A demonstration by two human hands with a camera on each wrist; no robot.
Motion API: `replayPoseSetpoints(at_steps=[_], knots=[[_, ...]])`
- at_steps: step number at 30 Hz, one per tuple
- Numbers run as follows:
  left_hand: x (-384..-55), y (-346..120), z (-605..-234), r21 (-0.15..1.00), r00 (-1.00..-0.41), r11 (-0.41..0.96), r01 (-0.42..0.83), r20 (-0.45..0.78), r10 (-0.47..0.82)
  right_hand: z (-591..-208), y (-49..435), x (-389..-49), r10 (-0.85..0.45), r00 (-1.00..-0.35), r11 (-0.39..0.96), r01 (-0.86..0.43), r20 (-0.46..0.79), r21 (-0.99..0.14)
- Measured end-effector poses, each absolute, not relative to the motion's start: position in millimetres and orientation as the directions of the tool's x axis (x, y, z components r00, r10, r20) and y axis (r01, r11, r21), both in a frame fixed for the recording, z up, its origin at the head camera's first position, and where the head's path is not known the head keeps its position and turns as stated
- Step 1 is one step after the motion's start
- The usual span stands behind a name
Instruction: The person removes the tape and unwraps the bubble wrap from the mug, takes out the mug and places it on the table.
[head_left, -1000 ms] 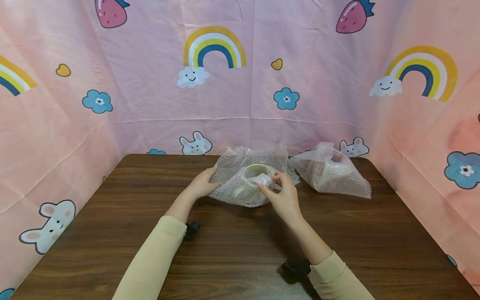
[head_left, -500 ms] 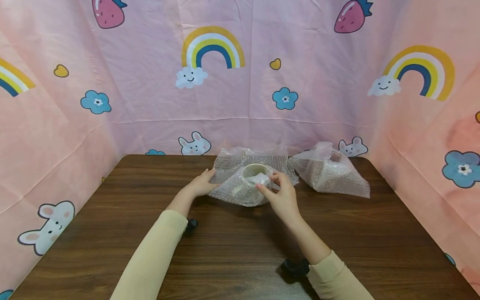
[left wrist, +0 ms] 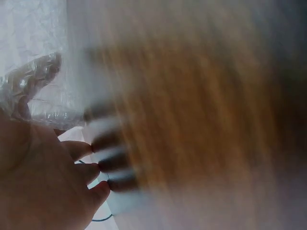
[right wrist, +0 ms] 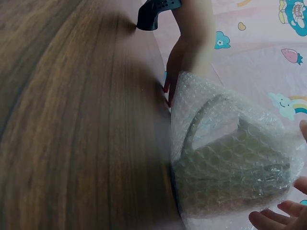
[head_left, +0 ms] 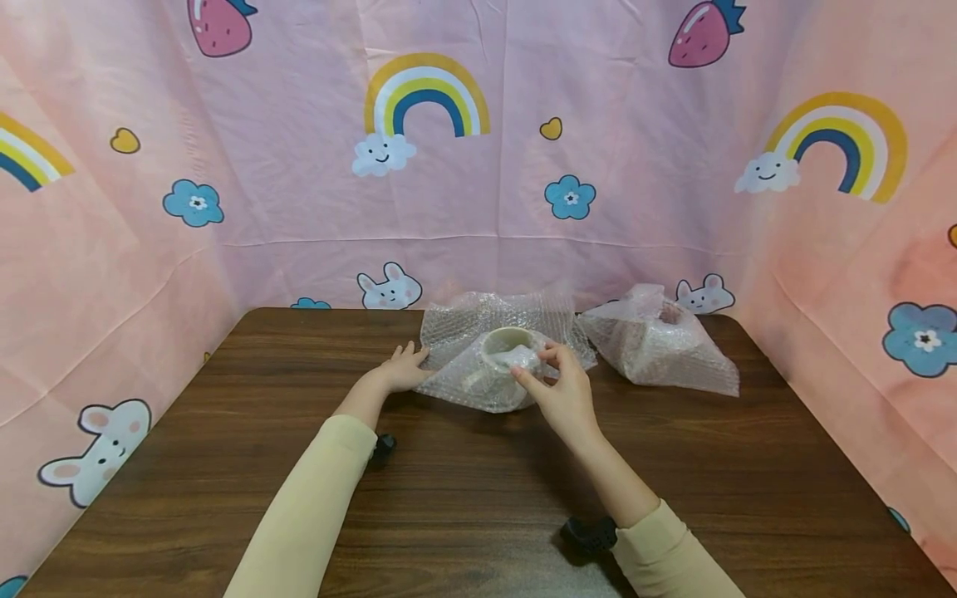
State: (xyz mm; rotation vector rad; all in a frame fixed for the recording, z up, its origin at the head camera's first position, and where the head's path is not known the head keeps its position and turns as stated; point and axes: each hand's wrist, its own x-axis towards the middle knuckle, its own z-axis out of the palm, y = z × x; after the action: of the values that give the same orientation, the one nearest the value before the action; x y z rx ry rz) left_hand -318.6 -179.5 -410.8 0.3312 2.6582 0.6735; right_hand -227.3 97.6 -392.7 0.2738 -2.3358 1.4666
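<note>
A pale mug (head_left: pixel 507 334) stands wrapped in clear bubble wrap (head_left: pixel 461 384), with its open mouth showing. A corner of the wrap is tucked into that mouth. My right hand (head_left: pixel 566 394) pinches the wrap at the mug's right rim between thumb and fingers. At the wrap's left edge, my left hand (head_left: pixel 404 370) rests with its fingers spread. In the left wrist view, the left thumb (left wrist: pixel 36 76) shows through the wrap and the other fingers extend toward the table. The mug's handle (right wrist: pixel 199 117) shows through the wrap in the right wrist view.
Another bundle (head_left: pixel 665 345) in bubble wrap sits at the back right of the dark wooden table (head_left: pixel 478 515). Loose wrap (head_left: pixel 493 311) stands up behind the mug. A printed pink cloth (head_left: pixel 299 166) encloses the back and sides.
My left hand's fingers have loosened and spread at the wrap's left edge, moving slightly left. The sheet behind the mug has spread a little to the left. My right hand keeps its place.
</note>
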Motion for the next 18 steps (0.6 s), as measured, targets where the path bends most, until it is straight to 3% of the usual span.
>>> replayPoseSetpoints(at_steps=[18], knots=[[-313.2, -184.4, -411.4, 0.596, -0.908, 0.775, 0.208, -0.177, 0.379, -392.2, 113.8, -238.2, -0.062, -0.871, 0.446, -0.46, 0.487, -0.768]])
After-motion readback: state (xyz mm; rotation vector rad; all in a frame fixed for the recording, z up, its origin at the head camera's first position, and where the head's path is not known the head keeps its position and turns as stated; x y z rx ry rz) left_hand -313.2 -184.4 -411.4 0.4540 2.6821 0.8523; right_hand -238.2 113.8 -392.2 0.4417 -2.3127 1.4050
